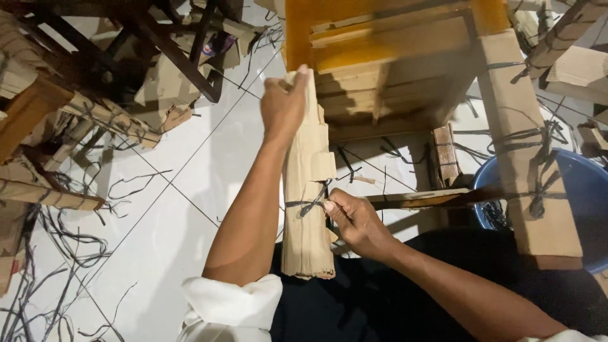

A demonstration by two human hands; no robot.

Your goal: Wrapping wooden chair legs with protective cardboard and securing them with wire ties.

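A wooden chair leg wrapped in brown cardboard (308,190) rises toward the yellow-orange wooden furniture frame (380,44). My left hand (283,104) grips the top end of the wrapped leg. My right hand (354,221) pinches a dark plastic strap (307,204) that is tied around the cardboard at mid-height. A second cardboard-wrapped leg (529,158), bound with dark straps, stands at the right.
A blue plastic basin (586,183) sits at the right behind the wrapped leg. More cardboard-wrapped dark wooden furniture (95,76) is piled at the left. Loose dark strap offcuts (69,247) litter the white tiled floor.
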